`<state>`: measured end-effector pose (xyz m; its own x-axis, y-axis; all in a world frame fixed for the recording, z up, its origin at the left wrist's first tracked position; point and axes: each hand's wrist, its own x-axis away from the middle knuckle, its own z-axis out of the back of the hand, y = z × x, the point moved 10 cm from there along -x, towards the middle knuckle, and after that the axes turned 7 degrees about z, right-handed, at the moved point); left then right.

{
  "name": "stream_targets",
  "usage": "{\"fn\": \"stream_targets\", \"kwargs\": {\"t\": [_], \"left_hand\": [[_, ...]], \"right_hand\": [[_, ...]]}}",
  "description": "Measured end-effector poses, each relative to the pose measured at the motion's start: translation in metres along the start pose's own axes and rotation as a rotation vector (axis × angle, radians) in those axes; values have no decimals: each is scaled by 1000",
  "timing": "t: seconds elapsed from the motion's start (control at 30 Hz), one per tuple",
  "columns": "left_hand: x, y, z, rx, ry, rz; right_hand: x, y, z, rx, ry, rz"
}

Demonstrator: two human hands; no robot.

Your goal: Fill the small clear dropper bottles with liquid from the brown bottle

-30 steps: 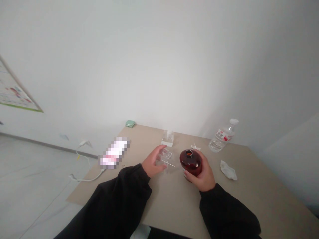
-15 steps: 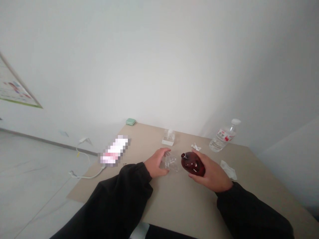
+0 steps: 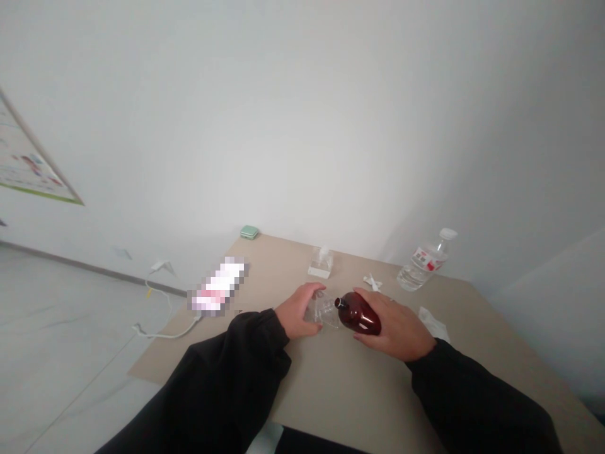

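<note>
My left hand [image 3: 301,312] curls around a small clear plastic container [image 3: 325,310] on the table. Its exact shape is hard to make out. In my right hand [image 3: 401,325] is a dark red-brown bottle [image 3: 360,313], uncapped and tilted so that its narrow mouth points left, close to the clear container's upper right edge. Whether any liquid leaves the mouth cannot be seen. Behind the hands stands a small clear square bottle [image 3: 321,265] with a white label. A white object [image 3: 372,282], perhaps a pump top or wrapper, lies beyond the dark bottle.
A water bottle [image 3: 421,266] with a white cap stands at the back right of the table [image 3: 340,384]. White tissue [image 3: 433,325] lies beside my right wrist. At the left are a blurred-out phone [image 3: 220,287] with a white cable [image 3: 172,336] and a green case [image 3: 249,232].
My right hand has brought the dark bottle left, closer to the clear container, and tipped it further over. My left hand has stayed almost in place around the container.
</note>
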<state>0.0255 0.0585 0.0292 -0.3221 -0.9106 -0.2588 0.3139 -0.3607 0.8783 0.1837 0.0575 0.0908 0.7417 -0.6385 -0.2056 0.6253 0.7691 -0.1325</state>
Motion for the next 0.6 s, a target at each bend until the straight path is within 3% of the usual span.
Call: {"fn": "stream_targets", "kwargs": {"t": [0.6], "left_hand": [[0,-1,-1,13,-5,12]], "right_hand": [[-1,-3,3,59,-17,21]]}}
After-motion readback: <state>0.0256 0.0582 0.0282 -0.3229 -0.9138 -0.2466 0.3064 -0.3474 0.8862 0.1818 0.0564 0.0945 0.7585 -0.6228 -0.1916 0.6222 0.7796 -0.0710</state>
